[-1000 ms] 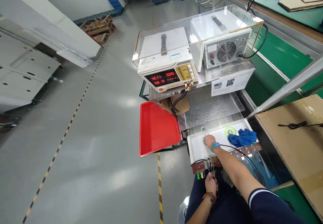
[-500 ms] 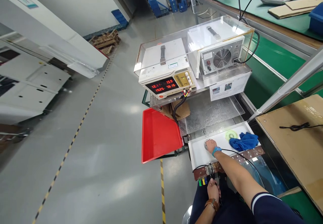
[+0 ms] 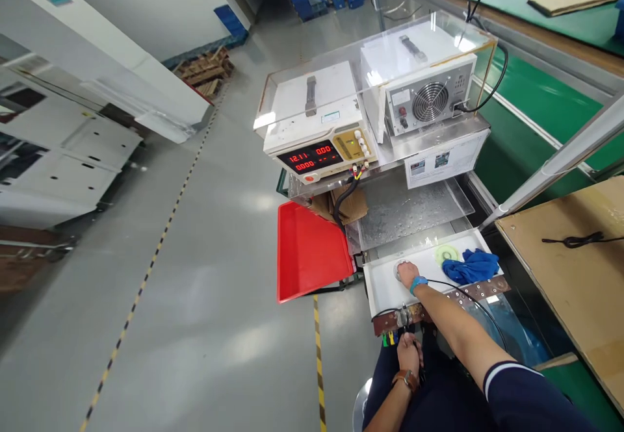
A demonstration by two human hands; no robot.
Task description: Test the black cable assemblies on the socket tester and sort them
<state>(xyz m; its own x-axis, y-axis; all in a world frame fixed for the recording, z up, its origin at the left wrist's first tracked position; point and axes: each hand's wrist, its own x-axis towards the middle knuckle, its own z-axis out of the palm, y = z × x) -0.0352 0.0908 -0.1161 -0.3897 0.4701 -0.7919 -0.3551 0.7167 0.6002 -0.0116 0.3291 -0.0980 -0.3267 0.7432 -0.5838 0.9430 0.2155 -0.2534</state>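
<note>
My right hand (image 3: 407,275), with a blue wrist strap (image 3: 418,283), is closed on a round pale object (image 3: 398,271) in the white tray (image 3: 383,289); the fingers hide most of it. A thin black cord runs right from the strap. Below the tray's front edge, my left hand (image 3: 409,352) is closed around a black cable (image 3: 422,370), close under a metal connector fixture (image 3: 403,317) on the brown perforated strip (image 3: 429,312). The cable's end is partly hidden. Green, yellow and blue tabs (image 3: 390,338) hang beside that hand. A blue cloth (image 3: 470,266) and a pale green ring (image 3: 446,253) lie at the tray's right.
Above the tray, a power meter (image 3: 312,159) with red digits and a fan-backed unit (image 3: 429,104) stand under a clear cover (image 3: 336,71). A red bin (image 3: 312,250) is at left. A cardboard sheet (image 3: 560,269) and a metal post (image 3: 550,169) are at right.
The meter's upper right reading has dropped from 1.59 to 0.00 and its lower left from 19.25 to 0.000; 12.11 stays. The view has tilted slightly. Both hands keep their places.
</note>
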